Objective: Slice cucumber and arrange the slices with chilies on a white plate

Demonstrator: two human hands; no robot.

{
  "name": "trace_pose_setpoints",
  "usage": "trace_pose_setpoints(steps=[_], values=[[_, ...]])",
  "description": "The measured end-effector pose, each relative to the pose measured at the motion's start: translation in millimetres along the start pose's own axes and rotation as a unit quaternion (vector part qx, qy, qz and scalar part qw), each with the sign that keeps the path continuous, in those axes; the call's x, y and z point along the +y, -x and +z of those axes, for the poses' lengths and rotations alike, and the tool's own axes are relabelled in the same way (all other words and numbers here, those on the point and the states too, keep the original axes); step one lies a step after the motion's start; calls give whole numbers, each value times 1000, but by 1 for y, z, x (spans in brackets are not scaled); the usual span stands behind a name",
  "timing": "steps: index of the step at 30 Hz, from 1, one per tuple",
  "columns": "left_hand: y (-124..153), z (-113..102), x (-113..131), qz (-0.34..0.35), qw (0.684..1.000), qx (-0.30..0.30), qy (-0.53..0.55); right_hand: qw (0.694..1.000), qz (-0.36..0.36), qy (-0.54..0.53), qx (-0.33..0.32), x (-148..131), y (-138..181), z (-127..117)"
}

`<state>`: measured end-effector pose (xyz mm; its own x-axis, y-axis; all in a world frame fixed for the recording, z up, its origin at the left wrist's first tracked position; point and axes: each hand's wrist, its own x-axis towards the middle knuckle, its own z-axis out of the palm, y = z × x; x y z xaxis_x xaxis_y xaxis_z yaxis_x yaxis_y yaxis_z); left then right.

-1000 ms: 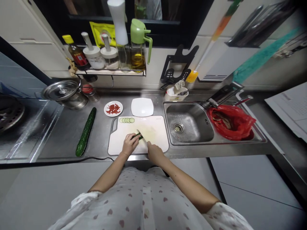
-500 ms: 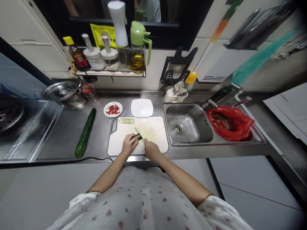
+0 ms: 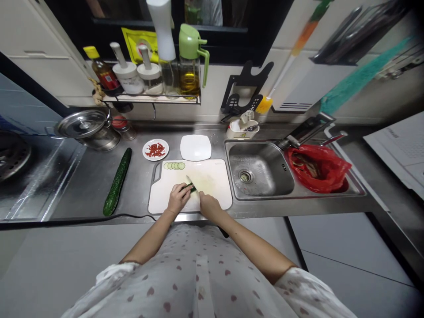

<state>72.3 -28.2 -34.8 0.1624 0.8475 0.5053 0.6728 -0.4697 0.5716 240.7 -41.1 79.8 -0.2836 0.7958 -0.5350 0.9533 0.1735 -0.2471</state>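
Observation:
On the white cutting board (image 3: pixel 162 198), my left hand (image 3: pixel 178 197) is closed over a short dark green piece of cucumber (image 3: pixel 193 188), its fingers hiding much of it. My right hand (image 3: pixel 209 206) grips a knife (image 3: pixel 190 180), whose handle is hidden in the fist. The narrow blade points away from me and lies against the right part of the cucumber piece. Several pale round cucumber slices (image 3: pixel 174 165) overlap in a row at the board's upper left. A whole cucumber (image 3: pixel 117 182) rests on the steel counter, left of the board.
Behind the board are a small plate of chopped red bits (image 3: pixel 155 149) and a white square plate (image 3: pixel 195 148). To the right is a steel sink (image 3: pixel 261 170) with a red plastic bag (image 3: pixel 318 170) beside it. A pot (image 3: pixel 88 128) and a bottle shelf (image 3: pixel 149 99) stand at the back left.
The view has shifted slightly, so the counter things sit a little higher. Both hands, the knife and the cucumber piece keep nearly the same place on the board.

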Motion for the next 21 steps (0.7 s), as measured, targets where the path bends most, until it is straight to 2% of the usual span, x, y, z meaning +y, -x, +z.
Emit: trace_pose_setpoints(steps=[9, 21], values=[[-1, 0, 0, -7, 1000, -3, 5, 1000, -5, -1, -4, -3, -4, -4], [-2, 0, 2, 1, 1000, 11, 3, 999, -22, -2, 26, -5, -21, -3]])
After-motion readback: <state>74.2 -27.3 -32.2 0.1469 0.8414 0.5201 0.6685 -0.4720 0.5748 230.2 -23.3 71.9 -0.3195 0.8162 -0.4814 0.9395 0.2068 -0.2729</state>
